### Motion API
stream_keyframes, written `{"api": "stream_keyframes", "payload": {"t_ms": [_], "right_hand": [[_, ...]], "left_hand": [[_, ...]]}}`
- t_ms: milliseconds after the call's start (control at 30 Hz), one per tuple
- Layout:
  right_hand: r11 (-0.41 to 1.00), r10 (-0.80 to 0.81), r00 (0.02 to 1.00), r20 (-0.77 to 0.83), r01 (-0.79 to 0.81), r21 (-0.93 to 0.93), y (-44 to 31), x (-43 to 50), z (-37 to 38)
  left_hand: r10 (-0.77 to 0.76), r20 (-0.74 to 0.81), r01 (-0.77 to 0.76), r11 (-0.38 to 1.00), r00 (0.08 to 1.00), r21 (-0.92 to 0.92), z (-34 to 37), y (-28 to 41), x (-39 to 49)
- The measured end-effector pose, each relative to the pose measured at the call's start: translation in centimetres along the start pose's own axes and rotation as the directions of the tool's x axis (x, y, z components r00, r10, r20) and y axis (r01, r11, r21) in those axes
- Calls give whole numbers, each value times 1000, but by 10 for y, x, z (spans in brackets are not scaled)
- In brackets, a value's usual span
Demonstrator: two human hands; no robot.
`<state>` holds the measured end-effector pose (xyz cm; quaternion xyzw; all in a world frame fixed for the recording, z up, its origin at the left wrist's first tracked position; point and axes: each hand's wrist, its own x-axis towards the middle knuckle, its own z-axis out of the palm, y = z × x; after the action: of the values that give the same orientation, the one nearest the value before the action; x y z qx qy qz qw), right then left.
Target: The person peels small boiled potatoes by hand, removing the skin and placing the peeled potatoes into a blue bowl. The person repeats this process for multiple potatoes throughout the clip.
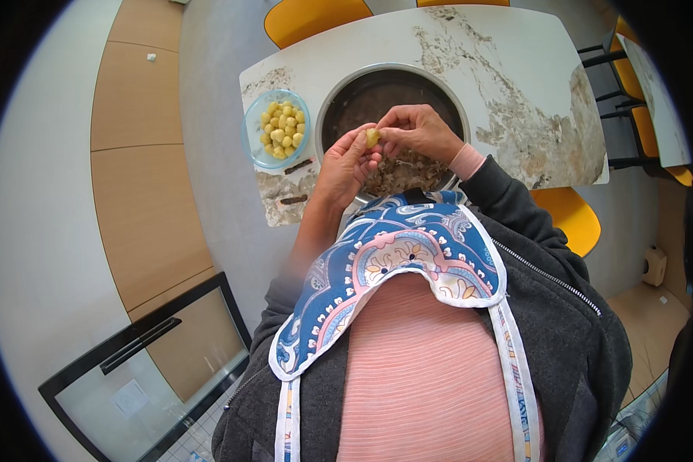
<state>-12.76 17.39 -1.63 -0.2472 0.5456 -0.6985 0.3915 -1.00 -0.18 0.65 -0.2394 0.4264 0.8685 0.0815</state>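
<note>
Over a round metal basin, my left hand holds a small yellow potato between thumb and fingers. From the other side my right hand pinches the potato's right edge with thumb and fingertips; whether a bit of skin is between them is too small to tell. Loose brown peelings lie in the near part of the basin, below my hands. To the left of the basin stands a clear glass bowl with several pale yellow peeled potatoes in it.
The basin and bowl stand on a white marbled table. Two dark strips, one of them a dark bar, lie near its left edge. Yellow chairs, such as the near chair, surround it. A black-framed glass door is at lower left.
</note>
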Motion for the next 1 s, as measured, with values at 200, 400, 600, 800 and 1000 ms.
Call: {"api": "stream_keyframes", "payload": {"t_ms": [200, 400, 600, 800, 1000], "right_hand": [[994, 12, 1000, -21, -14, -109, -1, 2, 1], [999, 41, 999, -15, -41, 9, -2, 1, 3], [944, -105, 990, -90, 71, -322, -1, 2, 12], [893, -166, 976, -143, 87, -441, 0, 2, 14], [967, -52, 990, -131, 17, -256, 0, 3, 10]], "left_hand": [[61, -58, -51, 987, 996, 154, 3, -2, 1], [11, -81, -4, 997, 997, 83, 4, -1, -1], [87, -136, -61, 981, 987, 182, 8, -5, 2], [135, -188, -81, 959, 973, 271, 12, -6, 1], [155, -177, -94, 946, 972, 310, 12, -7, 1]]}}
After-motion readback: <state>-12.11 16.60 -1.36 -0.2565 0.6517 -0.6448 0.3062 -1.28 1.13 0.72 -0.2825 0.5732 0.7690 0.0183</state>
